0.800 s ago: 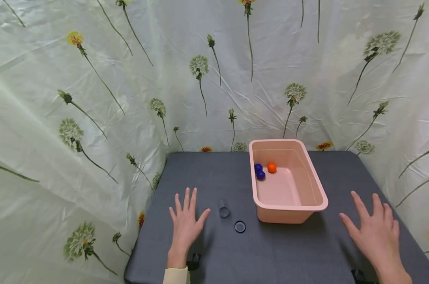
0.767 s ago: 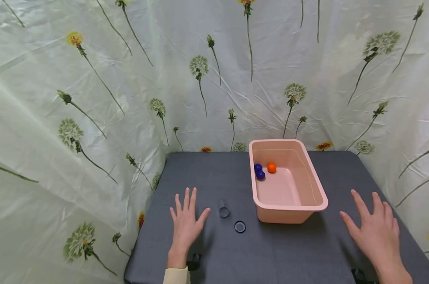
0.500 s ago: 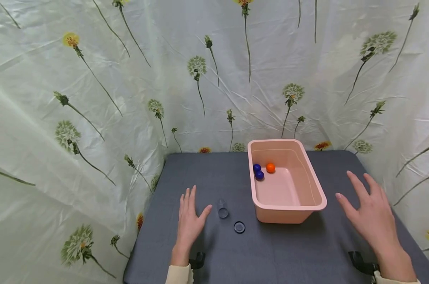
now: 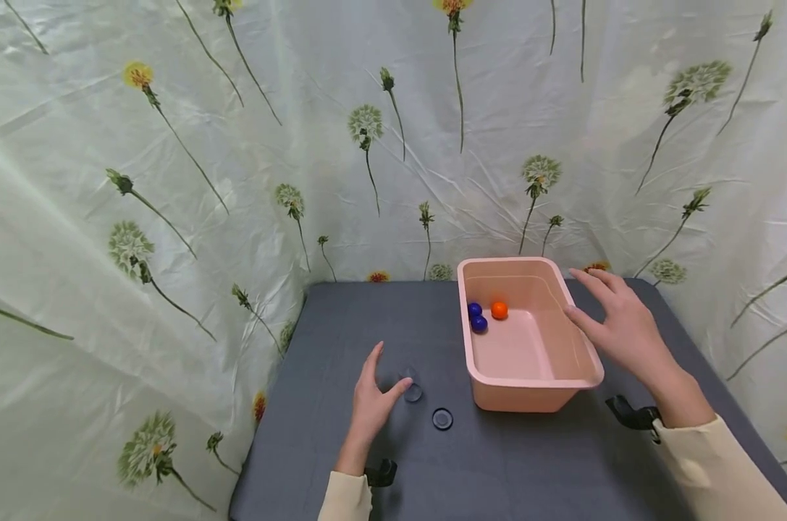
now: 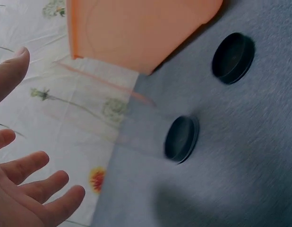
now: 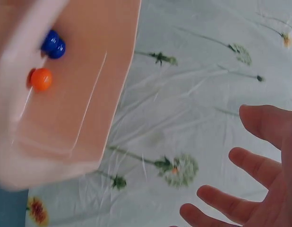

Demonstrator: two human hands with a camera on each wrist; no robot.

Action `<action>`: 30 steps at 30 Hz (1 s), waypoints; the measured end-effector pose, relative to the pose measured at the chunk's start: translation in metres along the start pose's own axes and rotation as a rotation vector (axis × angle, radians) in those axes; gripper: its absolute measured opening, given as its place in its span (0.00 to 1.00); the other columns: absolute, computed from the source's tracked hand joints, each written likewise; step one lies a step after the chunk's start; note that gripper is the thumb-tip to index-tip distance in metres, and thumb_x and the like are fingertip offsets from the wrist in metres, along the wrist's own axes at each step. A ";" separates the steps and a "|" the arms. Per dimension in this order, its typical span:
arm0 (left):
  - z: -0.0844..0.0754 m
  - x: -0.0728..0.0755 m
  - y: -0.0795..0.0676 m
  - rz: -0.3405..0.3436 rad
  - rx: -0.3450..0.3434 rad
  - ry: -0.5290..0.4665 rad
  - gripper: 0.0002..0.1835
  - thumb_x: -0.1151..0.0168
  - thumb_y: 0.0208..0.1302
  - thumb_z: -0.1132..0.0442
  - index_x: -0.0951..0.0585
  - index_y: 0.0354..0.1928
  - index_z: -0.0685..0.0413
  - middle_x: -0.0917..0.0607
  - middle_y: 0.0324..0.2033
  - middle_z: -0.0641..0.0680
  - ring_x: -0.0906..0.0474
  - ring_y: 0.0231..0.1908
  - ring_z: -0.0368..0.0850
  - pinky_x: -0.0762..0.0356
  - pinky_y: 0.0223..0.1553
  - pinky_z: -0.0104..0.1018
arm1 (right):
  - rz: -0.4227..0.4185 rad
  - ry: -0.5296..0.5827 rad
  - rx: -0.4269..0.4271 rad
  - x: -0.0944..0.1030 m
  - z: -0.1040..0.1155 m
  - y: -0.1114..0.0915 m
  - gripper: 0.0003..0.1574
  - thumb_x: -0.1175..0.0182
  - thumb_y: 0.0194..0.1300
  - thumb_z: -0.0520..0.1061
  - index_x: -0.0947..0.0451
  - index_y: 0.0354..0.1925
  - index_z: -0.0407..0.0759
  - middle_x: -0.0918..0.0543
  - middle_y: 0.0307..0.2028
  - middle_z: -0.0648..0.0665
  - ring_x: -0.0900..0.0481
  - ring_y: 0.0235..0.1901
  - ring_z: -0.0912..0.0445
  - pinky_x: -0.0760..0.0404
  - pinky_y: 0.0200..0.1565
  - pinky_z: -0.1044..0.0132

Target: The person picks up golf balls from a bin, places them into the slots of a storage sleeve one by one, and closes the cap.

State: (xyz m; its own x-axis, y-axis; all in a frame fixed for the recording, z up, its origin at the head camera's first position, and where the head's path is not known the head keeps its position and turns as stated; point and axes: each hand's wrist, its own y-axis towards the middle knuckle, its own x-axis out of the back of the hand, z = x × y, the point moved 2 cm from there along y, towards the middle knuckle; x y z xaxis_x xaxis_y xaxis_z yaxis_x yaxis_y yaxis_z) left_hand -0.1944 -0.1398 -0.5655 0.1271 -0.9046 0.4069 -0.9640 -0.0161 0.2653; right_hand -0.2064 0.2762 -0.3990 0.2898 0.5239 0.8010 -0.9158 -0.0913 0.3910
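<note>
My left hand (image 4: 370, 409) hovers with thumb and fingers spread just left of a clear cylinder (image 4: 413, 393), its thumb tip overlapping it in the head view. The left wrist view shows this see-through cylinder standing on a dark round base (image 5: 181, 139). A loose dark round cap (image 4: 442, 418) lies to its right, hollow side up. My right hand (image 4: 624, 329), holding nothing, hangs at the right rim of a pink plastic box (image 4: 520, 398), fingers parted. Inside that box, against the left side, are two blue balls (image 4: 478, 323) and an orange ball (image 4: 499, 310).
A dark grey cloth (image 4: 367, 311) covers the table. Behind and to the left hangs a pale curtain (image 4: 250, 145) printed with dandelions. Black straps with small mounts (image 4: 380, 474) sit on both wrists.
My right hand has moved left and forward from the table's right side to the box rim. My left hand has shifted right toward the cylinder and turned on its side.
</note>
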 end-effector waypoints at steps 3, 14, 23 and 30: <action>0.007 -0.007 0.001 0.006 0.007 -0.069 0.47 0.25 0.57 0.45 0.38 0.76 0.36 0.32 0.71 0.50 0.36 0.70 0.49 0.33 0.64 0.59 | 0.066 0.027 0.029 -0.008 0.008 0.021 0.43 0.36 0.69 0.59 0.37 0.75 0.48 0.36 0.68 0.31 0.36 0.63 0.31 0.33 0.51 0.26; 0.022 -0.027 0.006 0.027 0.030 -0.166 0.41 0.23 0.57 0.52 0.31 0.71 0.33 0.25 0.66 0.54 0.31 0.66 0.50 0.31 0.63 0.58 | 0.277 0.136 0.051 -0.064 0.003 0.082 0.38 0.38 0.71 0.59 0.32 0.72 0.46 0.30 0.66 0.33 0.33 0.63 0.35 0.33 0.58 0.31; 0.031 -0.034 0.007 0.026 0.045 -0.231 0.28 0.22 0.56 0.60 0.22 0.58 0.47 0.16 0.54 0.55 0.23 0.57 0.51 0.27 0.59 0.57 | 0.466 0.233 0.040 -0.121 -0.018 0.106 0.33 0.37 0.71 0.50 0.29 0.67 0.34 0.27 0.64 0.28 0.28 0.62 0.32 0.29 0.59 0.36; 0.038 -0.038 0.008 0.022 0.035 -0.265 0.28 0.23 0.55 0.65 0.22 0.59 0.54 0.16 0.53 0.57 0.21 0.55 0.55 0.29 0.57 0.62 | 0.547 0.151 -0.044 -0.138 -0.025 0.114 0.29 0.38 0.70 0.46 0.26 0.66 0.37 0.24 0.62 0.31 0.27 0.60 0.33 0.24 0.56 0.38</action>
State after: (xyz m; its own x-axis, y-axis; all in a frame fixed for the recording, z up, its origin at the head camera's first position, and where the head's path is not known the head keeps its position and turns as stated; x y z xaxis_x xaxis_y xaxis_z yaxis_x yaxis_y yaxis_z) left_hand -0.2160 -0.1213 -0.6118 0.0452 -0.9847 0.1682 -0.9739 -0.0059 0.2270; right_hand -0.3578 0.2147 -0.4768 -0.2695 0.5256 0.8069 -0.9331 -0.3497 -0.0839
